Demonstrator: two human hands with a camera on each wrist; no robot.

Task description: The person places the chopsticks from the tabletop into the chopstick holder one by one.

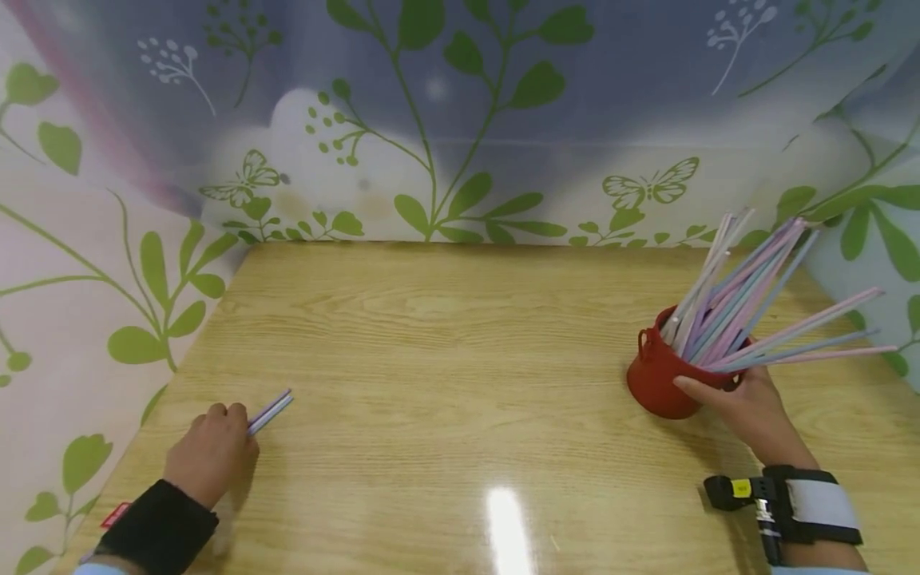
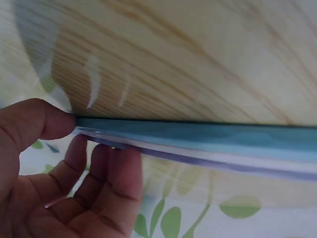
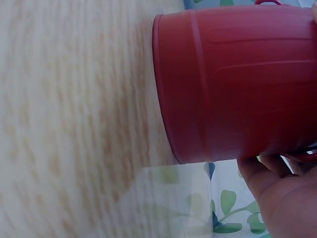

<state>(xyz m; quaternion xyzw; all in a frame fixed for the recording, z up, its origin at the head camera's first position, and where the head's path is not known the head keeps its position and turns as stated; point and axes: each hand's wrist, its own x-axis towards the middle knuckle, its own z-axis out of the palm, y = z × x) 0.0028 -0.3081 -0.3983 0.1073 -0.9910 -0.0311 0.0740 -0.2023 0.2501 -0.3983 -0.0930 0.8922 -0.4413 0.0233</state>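
At the left of the table in the head view, my left hand (image 1: 210, 451) grips a few thin, straw-like sticks (image 1: 271, 410) in blue, white and purple. The left wrist view shows its thumb above the long sticks (image 2: 208, 141) and fingertips (image 2: 128, 161) below them. Over on the right, my right hand (image 1: 751, 406) holds a red bucket (image 1: 664, 383) by its side, thumb at the front near the rim. Many pastel sticks (image 1: 733, 311) lean out of the bucket, several tilting far right. The bucket's base edge (image 3: 163, 99) shows close to the table in the right wrist view.
The wood-grain table (image 1: 431, 375) meets a wall (image 1: 460, 120) printed with leaves and butterflies at the back, with printed walls on both sides. A small red tag (image 1: 115, 515) lies by the left wrist. A camera (image 1: 727, 493) is strapped to the right wrist.
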